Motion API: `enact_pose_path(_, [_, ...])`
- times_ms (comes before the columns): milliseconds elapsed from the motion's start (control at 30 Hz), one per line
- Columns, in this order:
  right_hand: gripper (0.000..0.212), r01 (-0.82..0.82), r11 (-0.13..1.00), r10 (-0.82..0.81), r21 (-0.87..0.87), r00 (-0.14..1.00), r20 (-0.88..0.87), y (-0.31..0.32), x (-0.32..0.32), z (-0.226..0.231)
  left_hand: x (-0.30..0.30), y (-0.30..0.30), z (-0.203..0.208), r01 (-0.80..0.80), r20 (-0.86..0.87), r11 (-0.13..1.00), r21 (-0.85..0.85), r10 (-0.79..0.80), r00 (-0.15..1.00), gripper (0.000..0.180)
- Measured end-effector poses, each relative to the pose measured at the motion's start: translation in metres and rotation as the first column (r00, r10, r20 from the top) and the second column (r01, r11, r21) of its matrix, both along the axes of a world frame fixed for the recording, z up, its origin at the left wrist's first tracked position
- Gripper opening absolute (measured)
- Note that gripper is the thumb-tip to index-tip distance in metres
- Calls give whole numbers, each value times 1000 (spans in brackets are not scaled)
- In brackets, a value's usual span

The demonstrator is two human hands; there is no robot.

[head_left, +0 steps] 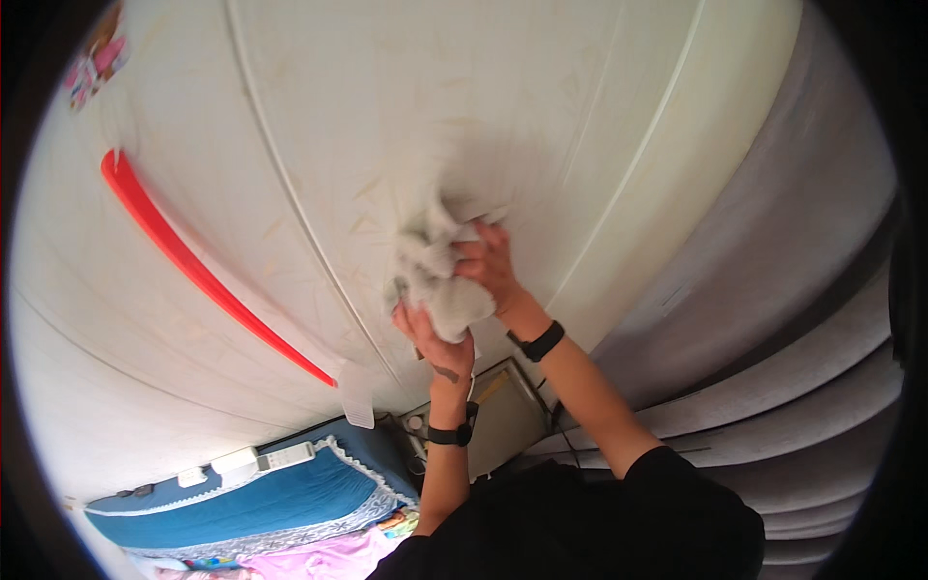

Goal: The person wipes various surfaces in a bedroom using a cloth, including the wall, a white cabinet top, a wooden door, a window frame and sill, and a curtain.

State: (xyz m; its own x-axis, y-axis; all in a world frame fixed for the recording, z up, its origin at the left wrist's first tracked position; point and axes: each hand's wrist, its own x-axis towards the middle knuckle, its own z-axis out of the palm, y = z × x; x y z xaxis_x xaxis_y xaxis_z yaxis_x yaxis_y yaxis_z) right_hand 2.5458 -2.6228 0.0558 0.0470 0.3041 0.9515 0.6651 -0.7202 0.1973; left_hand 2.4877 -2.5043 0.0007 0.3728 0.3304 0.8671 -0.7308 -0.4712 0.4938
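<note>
Black sleeve [691, 498] foremost, left grip [440, 346] and right grip [491, 264] pinch grey cloth [454, 304] bunched between them.

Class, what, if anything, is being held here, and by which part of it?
A bunched pale cloth: the left grip holds its near end, the right grip its right side. Blur hides finer detail.

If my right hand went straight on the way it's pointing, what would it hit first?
Probably the light-grey cloth, which the right hand touches; behind it comes the pale panelled surface, though depth there is unclear.
</note>
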Motion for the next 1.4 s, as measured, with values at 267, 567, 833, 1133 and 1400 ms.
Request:
enact_pose_path(267, [35, 10, 929, 86, 369, 966, -243, -77, 20, -46, -5, -23, 58, 69, -117, 818, 571, -2, 993, 72])
enact_pose_path(567, [56, 69, 665, 222, 744, 932, -285, -95, -13, -116, 23, -87, 36, 381, -303, 691, 614, -239, 923, 70])
enact_pose_path(833, [36, 294, 465, 519, 835, 673, -526, -68, -55, -148, -24, -39, 17, 494, -431, 679, 543, -279, 858, 63])
enact_pose_path(1133, [34, 261, 793, 378, 550, 497, -781, 18, -106, -105, -75, 63, -35, 541, -550, 805, 244, -344, 761, 72])
enact_pose_path(1400, [31, 470, 850, 58, 238, 365, -929, 55, -152, -94, -91, 88, -76, 620, -542, 782, 63, -495, 679, 69])
